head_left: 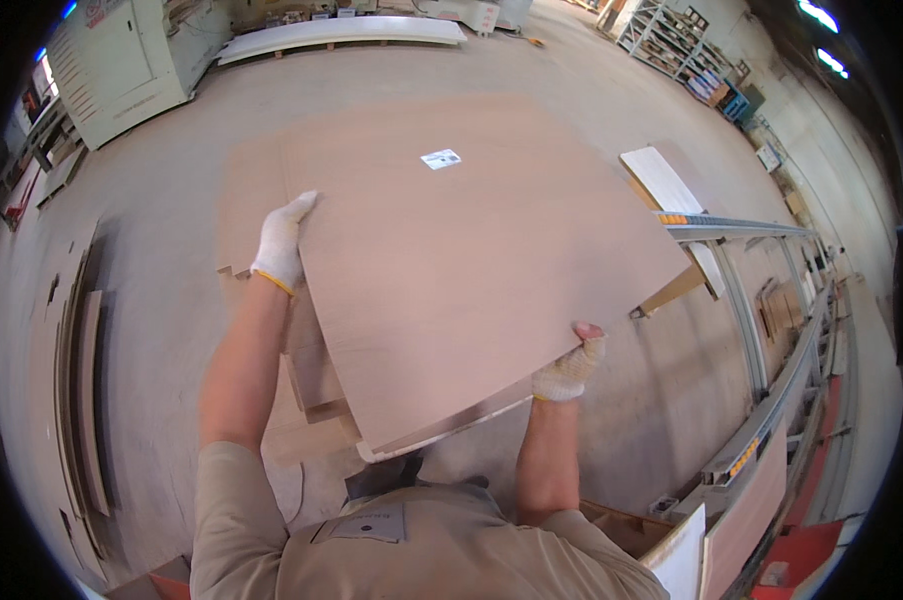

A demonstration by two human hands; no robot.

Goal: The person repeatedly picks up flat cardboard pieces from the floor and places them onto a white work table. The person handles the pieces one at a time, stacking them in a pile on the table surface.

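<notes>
A large flat brown board (471, 260) with a small white label (440, 159) fills the middle of the view, slightly turned. My left hand (282, 238), in a white knit glove with a yellow cuff, grips the board's left edge. At the near right edge, my right hand (568, 370) holds the board with the bare thumb tip on top; its other fingers are mostly underneath, out of sight. More brown boards (317, 385) lie below and stick out on the left.
Roller rails (741, 230) run along the right beside a narrow white-topped panel (661, 178). Long boards (89, 400) lie at the left. A grey machine cabinet (121, 70) stands far left, a white slab (341, 32) at the back, and shelving (671, 40) far right.
</notes>
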